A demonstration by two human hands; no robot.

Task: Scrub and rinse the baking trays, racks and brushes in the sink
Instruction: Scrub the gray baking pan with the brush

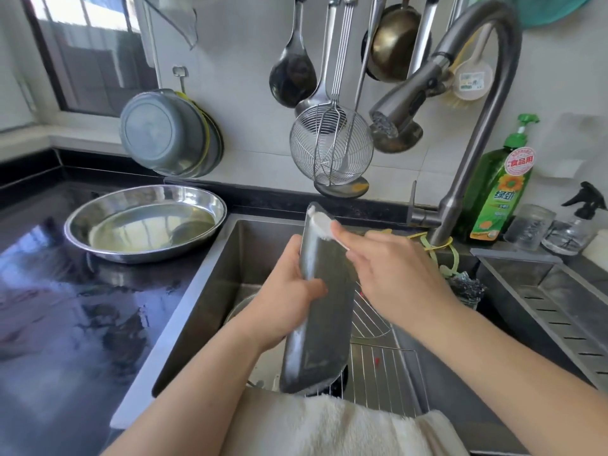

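Observation:
A dark grey baking tray (324,324) stands on its short edge over the sink (210,291), tilted away from me. My left hand (289,291) grips its left edge, thumb across the tray's face. My right hand (391,268) holds a small white brush (321,226), whose soapy head presses on the tray's top corner. Wire racks (378,366) lie in the sink under and to the right of the tray. A round dish shows partly behind my left wrist.
A round steel pan (144,222) sits on the black counter at the left. The faucet (460,179) arches over the sink, its spray head above the tray. Green dish soap (500,185), a jar and a spray bottle stand right. A drain tray (559,311) lies right. Utensils hang behind.

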